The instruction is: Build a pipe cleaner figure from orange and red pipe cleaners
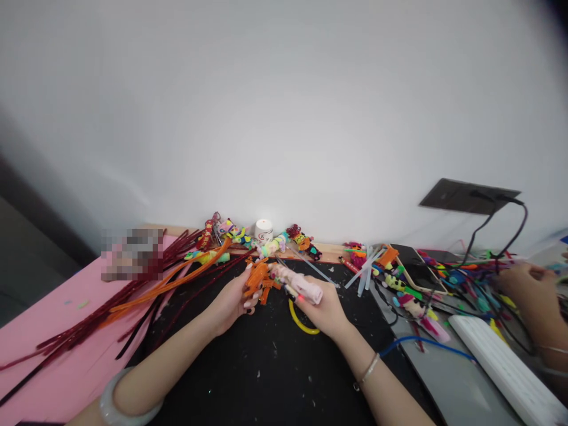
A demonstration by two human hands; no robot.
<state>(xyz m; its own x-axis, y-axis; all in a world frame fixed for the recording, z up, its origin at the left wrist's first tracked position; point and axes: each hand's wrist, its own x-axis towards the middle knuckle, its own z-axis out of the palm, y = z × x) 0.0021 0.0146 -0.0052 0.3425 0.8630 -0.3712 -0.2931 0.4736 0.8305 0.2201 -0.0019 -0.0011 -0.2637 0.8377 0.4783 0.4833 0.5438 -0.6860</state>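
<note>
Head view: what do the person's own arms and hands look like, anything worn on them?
The left hand and right hand are ungloved, and no sleeves show. A thick, smooth, pale bangle circles the left forearm; a thin, silvery bracelet with a small hanging piece sits on the right forearm, near the wrist.

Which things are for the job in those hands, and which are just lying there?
For the job:
orange fuzzy piece, in the left hand
glue gun, in the right hand
clear glue sticks, probably

Likely just lying there:
phone
white cup
</note>
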